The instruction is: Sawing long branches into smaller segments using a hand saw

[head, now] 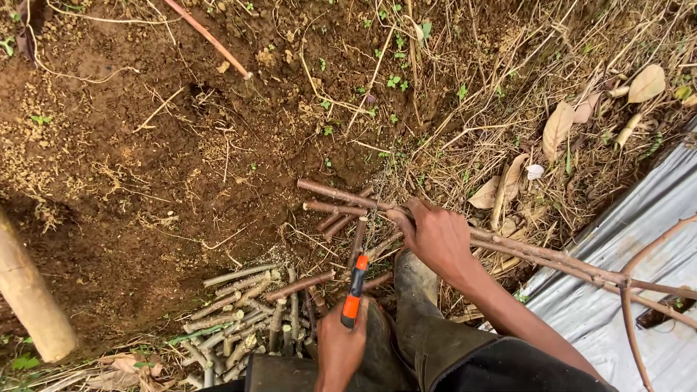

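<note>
My right hand is closed around a long brown woody stem. The stem runs from the bare soil at centre out over the grey sheet on the right. My left hand, low at centre, grips a cutting tool with an orange and black handle. The tool points up toward the stem just left of my right hand, and its blade is hard to make out. Several short cut stem pieces lie crossed under the stem's free end. A pile of similar cut pieces lies left of the tool.
Dark rubber boots stand below my right hand. A thick pale bamboo post leans at the left edge. A grey plastic sheet covers the right side. Dry leaves and grass lie above it, and brown soil fills the left.
</note>
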